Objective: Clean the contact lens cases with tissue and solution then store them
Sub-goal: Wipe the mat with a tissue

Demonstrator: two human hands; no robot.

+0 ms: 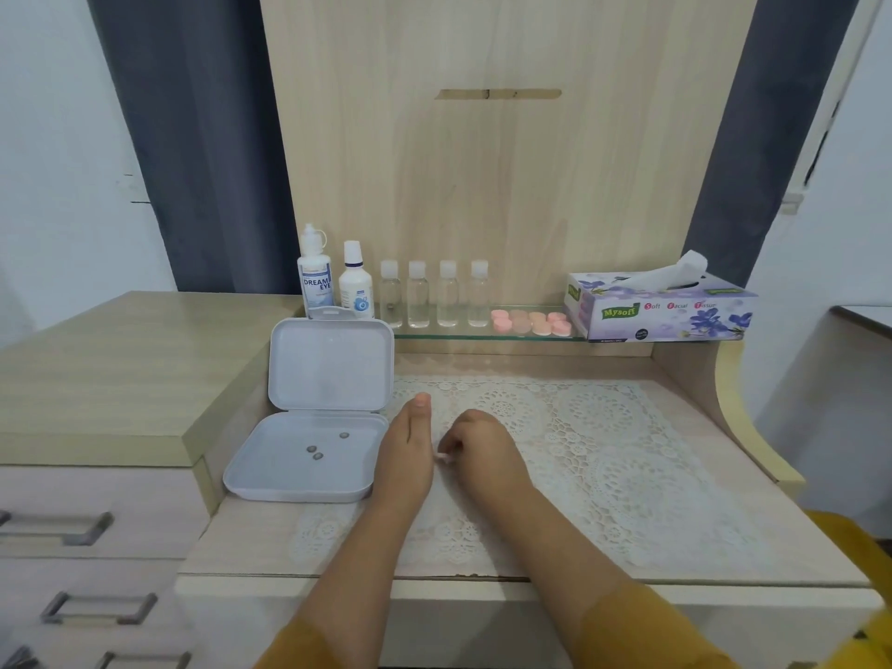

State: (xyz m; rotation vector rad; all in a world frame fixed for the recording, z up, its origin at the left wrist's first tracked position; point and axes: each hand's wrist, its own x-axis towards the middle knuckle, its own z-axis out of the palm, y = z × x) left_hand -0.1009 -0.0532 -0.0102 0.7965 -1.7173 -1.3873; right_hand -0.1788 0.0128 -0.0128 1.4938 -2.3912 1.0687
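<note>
My mustard sleeves (642,634) sit lowest in view, both forearms reaching over the lace mat (603,456) on the desk (753,538). My left hand (408,451) lies on its edge, fingers straight and pressed together, thumb tip up. My right hand (487,451) is curled, pinching a small pale pink thing (443,457) at the fingertips; too little shows to say which part of a lens case it is. Just left of my left hand, a white hinged box (309,456) stands open, lid upright, three small grey bits (318,451) in its tray. On the glass shelf (482,336) behind: two solution bottles (333,282), four small clear bottles (434,294) holding clear liquid, a cluster of pink and peach lens cases (531,322), and a tissue box (661,306) with a sheet sticking up.
</note>
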